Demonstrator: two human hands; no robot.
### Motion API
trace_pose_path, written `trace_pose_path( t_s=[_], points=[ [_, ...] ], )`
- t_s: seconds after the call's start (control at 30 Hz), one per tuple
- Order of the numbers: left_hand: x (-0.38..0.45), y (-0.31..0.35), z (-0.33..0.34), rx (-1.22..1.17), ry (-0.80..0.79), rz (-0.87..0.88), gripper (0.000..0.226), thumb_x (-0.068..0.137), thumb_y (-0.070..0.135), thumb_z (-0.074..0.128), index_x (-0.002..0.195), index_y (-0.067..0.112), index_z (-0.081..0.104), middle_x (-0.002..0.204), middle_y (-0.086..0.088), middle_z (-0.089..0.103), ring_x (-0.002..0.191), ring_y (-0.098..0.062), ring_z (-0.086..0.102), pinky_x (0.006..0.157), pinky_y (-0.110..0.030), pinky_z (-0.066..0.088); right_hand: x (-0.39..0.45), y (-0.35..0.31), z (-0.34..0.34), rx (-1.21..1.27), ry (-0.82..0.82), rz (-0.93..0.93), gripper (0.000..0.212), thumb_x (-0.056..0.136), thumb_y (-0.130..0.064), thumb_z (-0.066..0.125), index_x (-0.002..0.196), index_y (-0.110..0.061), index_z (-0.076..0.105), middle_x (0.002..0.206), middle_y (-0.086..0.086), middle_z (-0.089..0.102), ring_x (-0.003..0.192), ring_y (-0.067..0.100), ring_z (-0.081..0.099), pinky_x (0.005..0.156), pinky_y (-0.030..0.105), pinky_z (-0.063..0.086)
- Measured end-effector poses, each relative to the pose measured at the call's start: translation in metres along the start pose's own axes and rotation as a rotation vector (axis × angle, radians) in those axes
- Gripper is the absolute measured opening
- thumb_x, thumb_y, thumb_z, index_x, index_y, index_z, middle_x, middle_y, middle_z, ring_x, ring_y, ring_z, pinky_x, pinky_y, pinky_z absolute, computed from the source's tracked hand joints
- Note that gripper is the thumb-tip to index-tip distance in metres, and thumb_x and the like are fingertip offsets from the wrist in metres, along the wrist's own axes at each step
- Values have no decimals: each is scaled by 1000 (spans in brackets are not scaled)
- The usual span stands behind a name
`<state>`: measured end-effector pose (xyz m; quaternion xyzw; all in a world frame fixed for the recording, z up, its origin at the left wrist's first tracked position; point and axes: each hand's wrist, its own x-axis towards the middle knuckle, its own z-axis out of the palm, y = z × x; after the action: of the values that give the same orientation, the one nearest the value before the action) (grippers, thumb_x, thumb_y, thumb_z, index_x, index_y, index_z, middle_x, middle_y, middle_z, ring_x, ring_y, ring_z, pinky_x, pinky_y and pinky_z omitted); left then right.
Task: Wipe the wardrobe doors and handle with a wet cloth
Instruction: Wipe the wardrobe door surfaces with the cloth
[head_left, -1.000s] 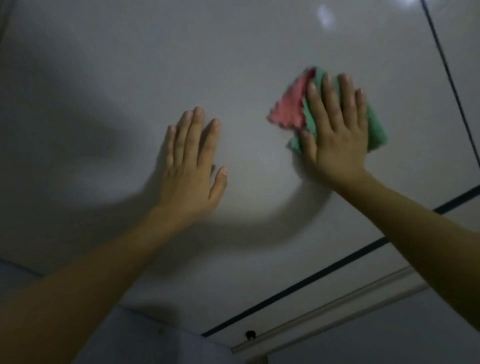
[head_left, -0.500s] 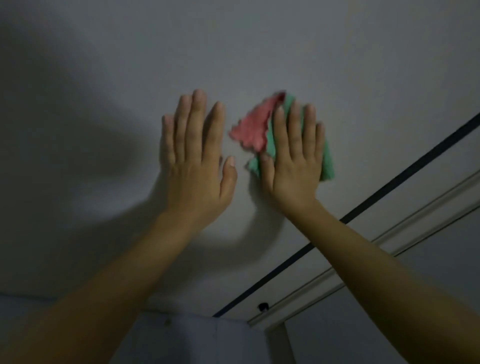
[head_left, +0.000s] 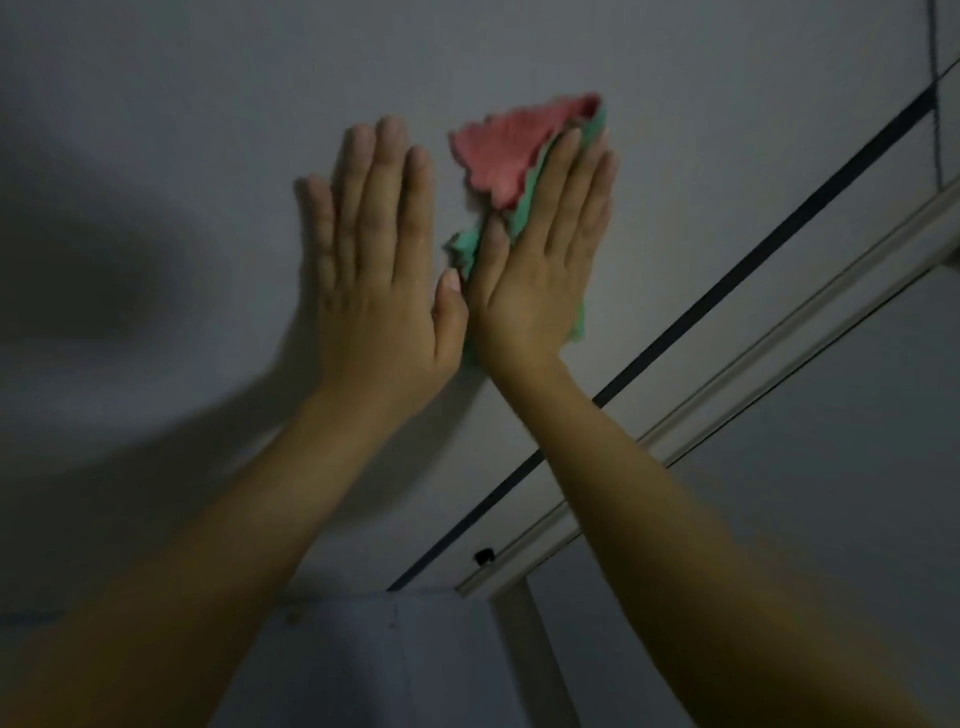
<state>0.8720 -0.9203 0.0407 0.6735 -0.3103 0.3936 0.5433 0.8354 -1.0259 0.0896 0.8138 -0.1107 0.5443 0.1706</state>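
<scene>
Both forearms were bare up to the frame edge, with no sleeves, watch, rings or gloves seen on the left hand (head_left: 379, 291) or right hand (head_left: 540, 260); fingernails were short and unpainted, in dim light.

The right hand (head_left: 535, 270) presses a pink-green cloth (head_left: 511, 150) flat against the wardrobe door (head_left: 701, 130), beside the flat left hand (head_left: 379, 280).

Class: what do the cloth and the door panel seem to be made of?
Cloth: probably soft microfibre or terry, judging by its fuzzy, wavy pink and green edges. Door panel: likely smooth laminate or painted board; flat, grey, no grain. Dim light leaves both uncertain.
</scene>
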Motion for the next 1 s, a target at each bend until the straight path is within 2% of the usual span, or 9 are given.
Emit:
trace_pose_path(
  t_s=[0.2,0.37,0.43,0.57,0.63,0.8,0.87,0.93,1.0],
  points=[
    [-8,27,21,17,-37,192,65,91,28,38,146,-4,24,153,-26,19,144,-21,-6,117,-38,-14,-99,55,-6,-53,-98,217,60,103,-41,10,149,-5,-3,157,8,-2,146,18,-10,120,37,0],
    [-1,55,43,63,-45,275,63,91,26,39,145,-4,29,153,-25,22,144,-35,11,118,-44,-5,-12,73,-18,145,175,492,67,99,-38,24,148,3,0,158,19,4,146,25,0,119,31,-7],
    [5,68,57,74,-10,286,61,91,25,40,144,-5,31,152,-26,23,144,-36,11,118,-46,-3,4,85,-17,102,228,384,64,99,-32,27,148,4,11,156,23,13,145,29,4,118,33,-6],
    [20,87,76,142,-2,313,66,85,24,46,144,-3,33,150,-29,24,142,-38,11,117,-45,-3,-56,115,-11,33,127,170,61,101,-37,17,151,-8,-1,155,5,9,146,17,-8,119,35,-7],
    [21,89,80,201,-1,333,67,85,26,47,143,-3,31,149,-30,25,141,-39,13,117,-47,0,-68,137,-15,32,143,170,61,100,-34,23,151,-5,7,153,6,15,147,19,-3,119,34,-6],
    [22,84,77,275,-17,387,65,90,31,44,145,-1,29,151,-29,23,141,-40,15,117,-46,3,-16,201,-34,101,384,672,64,98,-31,26,147,9,15,155,25,16,145,37,12,119,43,0],
    [25,78,75,316,-14,419,65,92,33,43,146,1,28,151,-29,23,141,-39,16,117,-44,3,-9,187,-29,114,460,748,61,97,-28,31,144,11,23,151,28,24,142,40,20,118,50,11],
    [23,79,80,324,-5,422,63,93,33,42,146,1,28,150,-29,23,141,-38,16,116,-43,3,-33,158,-19,80,419,547,59,96,-25,39,144,7,27,150,26,29,142,36,23,117,49,17],
    [20,82,82,299,25,391,63,93,31,43,145,-1,29,150,-30,22,141,-39,16,116,-44,2,-70,139,-8,62,231,163,63,97,-30,38,150,-5,16,158,12,10,147,26,10,119,43,9]
  ],
)
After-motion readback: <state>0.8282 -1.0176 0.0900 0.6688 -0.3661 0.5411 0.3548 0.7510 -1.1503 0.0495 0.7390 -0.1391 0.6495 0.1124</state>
